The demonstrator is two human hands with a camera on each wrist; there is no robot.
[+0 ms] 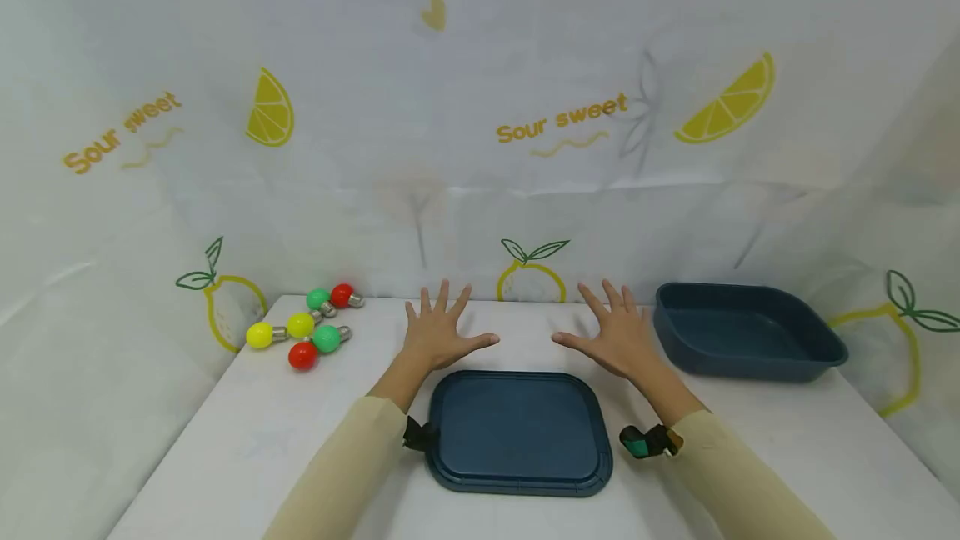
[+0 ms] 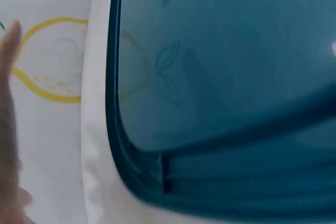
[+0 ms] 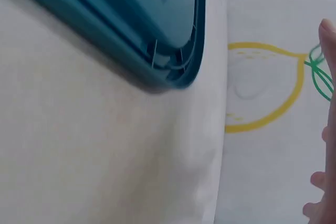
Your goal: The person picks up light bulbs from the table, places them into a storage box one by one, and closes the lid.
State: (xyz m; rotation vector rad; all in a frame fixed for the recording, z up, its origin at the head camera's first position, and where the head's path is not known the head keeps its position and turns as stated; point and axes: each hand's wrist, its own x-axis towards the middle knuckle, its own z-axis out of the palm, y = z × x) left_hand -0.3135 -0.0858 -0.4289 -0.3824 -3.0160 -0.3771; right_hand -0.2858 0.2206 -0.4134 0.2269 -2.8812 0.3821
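Note:
Both hands are held out with fingers spread and nothing in them. In the head view the left hand [image 1: 437,338] is just past the far left corner of a dark blue rectangular lid [image 1: 521,432], which lies flat on the table. The right hand [image 1: 617,342] mirrors it beyond the far right corner, with a deep dark blue tray [image 1: 750,367] to its right. Part of the left hand [image 2: 8,129] edges into the left wrist view beside the lid [image 2: 220,66]. Fingers of the right hand [image 3: 329,129] show at the right wrist view's border.
At the table's far left lie several toy light bulbs: red [image 1: 303,356], yellow [image 1: 260,335] and green [image 1: 326,338], with silvery bases. A white sheet [image 1: 465,132] printed with lemons hangs behind the white table [image 1: 247,440]. Black bands circle both wrists.

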